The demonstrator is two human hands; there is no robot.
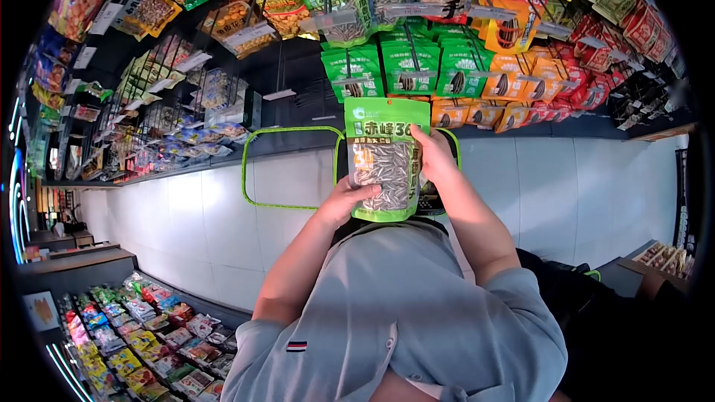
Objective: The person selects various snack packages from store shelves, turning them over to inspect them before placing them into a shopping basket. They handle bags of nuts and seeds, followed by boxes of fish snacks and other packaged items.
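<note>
At mid-frame I see my left hand [348, 199] gripping the lower left edge of a green seed bag [384, 158], fingers curled around it. Its label shows white characters and "36"; a clear window shows striped seeds. My right hand [433, 155] clasps its right edge.

- Green seed packet [385, 158], flat and rectangular, bright green border with a white header band and large printed characters near the top.
- Clear window across the middle, showing pale striped sunflower seeds inside.
- Sealed, unopened, lightly creased.
- Held upright, printed face toward the camera, top edge slightly tilted.
- Pinched at the lower left edge and at the upper right edge.
- Raised in mid-air below the hanging green packs of the same kind.
</note>
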